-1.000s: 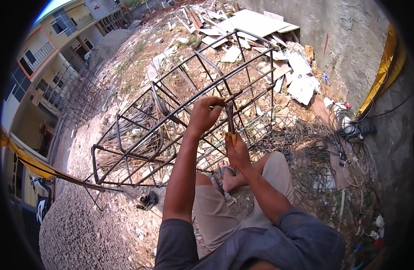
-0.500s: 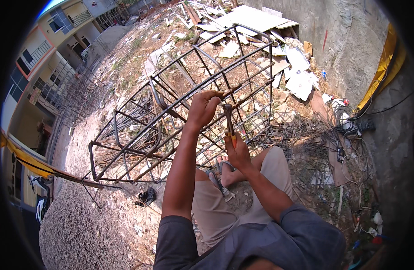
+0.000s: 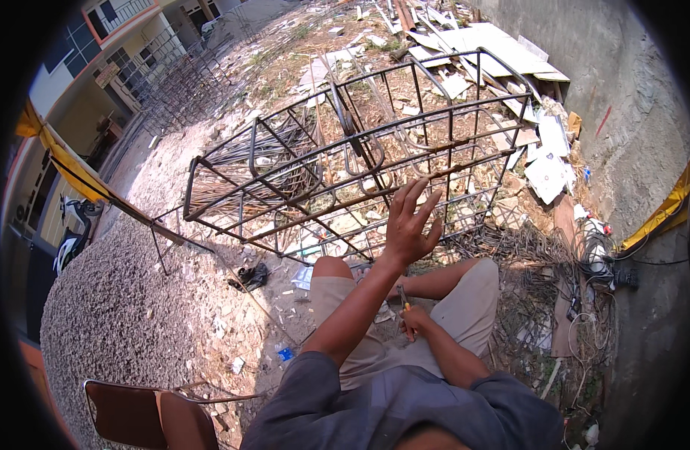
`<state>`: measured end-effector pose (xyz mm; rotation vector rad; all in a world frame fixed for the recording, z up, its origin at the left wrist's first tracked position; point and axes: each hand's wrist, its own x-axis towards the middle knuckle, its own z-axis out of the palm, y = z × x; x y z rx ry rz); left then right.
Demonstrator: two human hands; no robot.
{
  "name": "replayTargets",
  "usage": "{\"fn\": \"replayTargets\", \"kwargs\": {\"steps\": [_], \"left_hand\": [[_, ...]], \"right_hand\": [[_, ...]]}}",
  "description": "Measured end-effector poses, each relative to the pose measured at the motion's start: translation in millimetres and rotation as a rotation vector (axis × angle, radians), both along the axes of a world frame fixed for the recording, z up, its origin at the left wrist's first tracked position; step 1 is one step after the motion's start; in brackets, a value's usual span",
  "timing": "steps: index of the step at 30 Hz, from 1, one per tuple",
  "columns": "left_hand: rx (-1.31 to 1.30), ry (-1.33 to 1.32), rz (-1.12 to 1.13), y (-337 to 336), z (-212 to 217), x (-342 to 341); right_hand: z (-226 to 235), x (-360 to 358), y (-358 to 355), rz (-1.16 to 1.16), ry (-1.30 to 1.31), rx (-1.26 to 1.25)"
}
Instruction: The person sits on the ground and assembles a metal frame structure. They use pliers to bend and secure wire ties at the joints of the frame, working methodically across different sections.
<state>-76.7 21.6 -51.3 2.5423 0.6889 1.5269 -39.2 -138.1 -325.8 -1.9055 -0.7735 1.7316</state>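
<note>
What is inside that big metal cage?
Inside the rebar cage you can see curved steel hooks hanging from its bars, and rubble-strewn ground showing through. The left hand, fingers spread, covers a small part of the near side.

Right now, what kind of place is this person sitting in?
Probably an outdoor building site or work yard. A big rusty cage of steel bars lies on gravel ground, broken boards and rubble are piled by a concrete wall, and tangled wire lies nearby.

Small rectangular sign [image 3: 107, 73] on building wall, upper left, brownish with pale face; lettering unreadable.
</note>
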Motion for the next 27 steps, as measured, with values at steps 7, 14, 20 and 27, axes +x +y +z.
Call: {"fn": "replayTargets", "kwargs": {"steps": [7, 14, 20, 27], "left_hand": [[-0.249, -0.264, 0.345, -16, -16, -112], [-0.267, -0.447, 0.544, 32, 50, -209], [-0.524, -0.617, 0.334, 74, 63, -187], [-0.482, -0.529, 0.459, 81, 73, -142]], "right_hand": [[-70, -24, -3, 0.251, -0.795, 0.716], [75, -8, 63, 0.554, -0.261, 0.473], [345, 43, 115, -0.038, -0.323, 1.444], [452, 84, 221, 0.260, -1.134, 1.491]]}}
